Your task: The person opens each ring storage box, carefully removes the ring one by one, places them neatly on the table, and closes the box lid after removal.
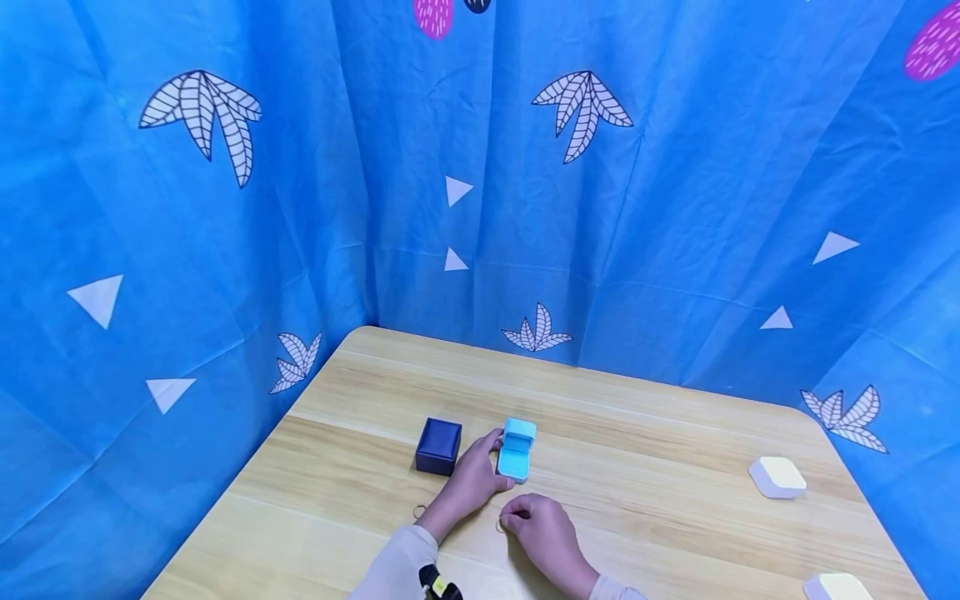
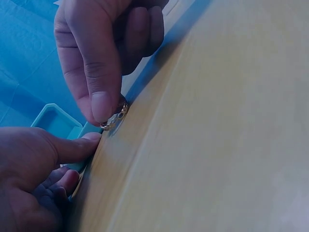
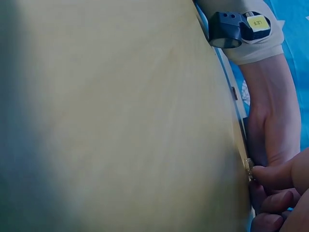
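Observation:
A small turquoise ring box point(image 1: 514, 463) stands on the table with its lid raised. My left hand point(image 1: 471, 479) holds it from the left side, thumb at its front and fingers toward the back. Between thumb and forefinger, my right hand point(image 1: 546, 537) pinches a gold ring point(image 2: 120, 115) just in front of the box. The left wrist view shows the ring close to the table surface, partly covered by the fingertips. Inside the box, no ring is seen in the head view.
A closed navy blue box point(image 1: 438, 443) stands left of my left hand. Another ring point(image 1: 418, 511) lies beside my left wrist. Two white rounded blocks point(image 1: 777, 477) sit at the right of the wooden table point(image 1: 645, 433). A blue patterned curtain point(image 1: 465, 317) hangs behind.

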The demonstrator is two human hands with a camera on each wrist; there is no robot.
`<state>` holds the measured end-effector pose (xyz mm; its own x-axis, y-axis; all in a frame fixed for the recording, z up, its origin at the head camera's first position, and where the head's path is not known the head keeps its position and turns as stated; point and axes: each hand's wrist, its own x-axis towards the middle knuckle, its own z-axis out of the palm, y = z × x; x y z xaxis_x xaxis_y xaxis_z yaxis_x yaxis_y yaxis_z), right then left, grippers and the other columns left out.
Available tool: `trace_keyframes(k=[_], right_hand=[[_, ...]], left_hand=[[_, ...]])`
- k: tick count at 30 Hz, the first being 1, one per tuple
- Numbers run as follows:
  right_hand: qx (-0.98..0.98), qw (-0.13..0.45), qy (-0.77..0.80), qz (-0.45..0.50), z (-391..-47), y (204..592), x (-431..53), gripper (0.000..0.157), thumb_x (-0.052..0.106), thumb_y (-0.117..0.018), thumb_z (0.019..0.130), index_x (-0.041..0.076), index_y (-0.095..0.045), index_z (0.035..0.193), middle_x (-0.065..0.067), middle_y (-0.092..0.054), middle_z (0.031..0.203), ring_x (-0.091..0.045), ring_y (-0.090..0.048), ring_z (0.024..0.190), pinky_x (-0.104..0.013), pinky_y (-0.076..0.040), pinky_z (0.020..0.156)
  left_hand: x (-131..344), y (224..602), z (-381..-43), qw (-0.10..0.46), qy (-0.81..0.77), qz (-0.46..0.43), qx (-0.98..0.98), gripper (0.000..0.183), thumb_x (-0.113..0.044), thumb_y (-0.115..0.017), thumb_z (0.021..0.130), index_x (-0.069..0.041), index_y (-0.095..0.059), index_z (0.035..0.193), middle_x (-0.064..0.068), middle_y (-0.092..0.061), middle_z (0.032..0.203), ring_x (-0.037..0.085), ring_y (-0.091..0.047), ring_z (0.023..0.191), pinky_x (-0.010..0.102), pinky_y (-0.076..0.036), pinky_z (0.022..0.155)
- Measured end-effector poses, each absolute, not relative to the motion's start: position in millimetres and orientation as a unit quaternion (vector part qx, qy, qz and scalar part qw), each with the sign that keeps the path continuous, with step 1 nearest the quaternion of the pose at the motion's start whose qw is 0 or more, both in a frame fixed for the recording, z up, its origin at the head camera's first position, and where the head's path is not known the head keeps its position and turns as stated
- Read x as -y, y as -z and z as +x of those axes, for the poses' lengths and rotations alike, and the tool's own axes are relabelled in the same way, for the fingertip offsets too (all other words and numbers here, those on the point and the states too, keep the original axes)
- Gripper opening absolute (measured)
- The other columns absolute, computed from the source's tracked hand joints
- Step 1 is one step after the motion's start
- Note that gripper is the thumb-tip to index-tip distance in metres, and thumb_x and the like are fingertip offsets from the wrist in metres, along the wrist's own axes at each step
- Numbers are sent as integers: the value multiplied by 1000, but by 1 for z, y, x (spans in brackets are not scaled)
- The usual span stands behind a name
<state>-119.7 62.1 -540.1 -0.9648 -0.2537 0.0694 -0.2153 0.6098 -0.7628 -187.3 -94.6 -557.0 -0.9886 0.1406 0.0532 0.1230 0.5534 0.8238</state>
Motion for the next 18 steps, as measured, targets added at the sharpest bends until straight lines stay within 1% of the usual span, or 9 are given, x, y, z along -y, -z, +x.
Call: trace_keyframes(k=[5, 12, 18], right_hand=[[-903, 19, 410, -126, -119, 540, -61, 7, 15, -78, 86, 18, -76, 80, 13, -70, 78, 1, -58, 74, -22, -46, 64], [-902, 24, 414, -123, -118, 539, -62, 8, 16, -78, 86, 20, -76, 80, 13, -70, 78, 1, -58, 74, -21, -46, 64], [-913, 8, 393, -111, -118, 537, -63, 7, 22, -78, 85, 26, -75, 80, 17, -70, 80, 3, -60, 74, -22, -44, 64]], left_hand=[[95, 557, -187, 10, -467, 75, -881, 86, -8, -87, 75, -4, -44, 150, 15, -63, 129, 29, -57, 119, 52, -44, 107], [95, 556, -188, 15, -468, 70, -881, 87, -9, -87, 76, -5, -43, 150, 14, -62, 130, 30, -57, 120, 52, -44, 107], [95, 556, -188, 15, -464, 69, -883, 86, -10, -87, 77, -6, -43, 151, 13, -62, 130, 28, -57, 121, 51, -44, 107]])
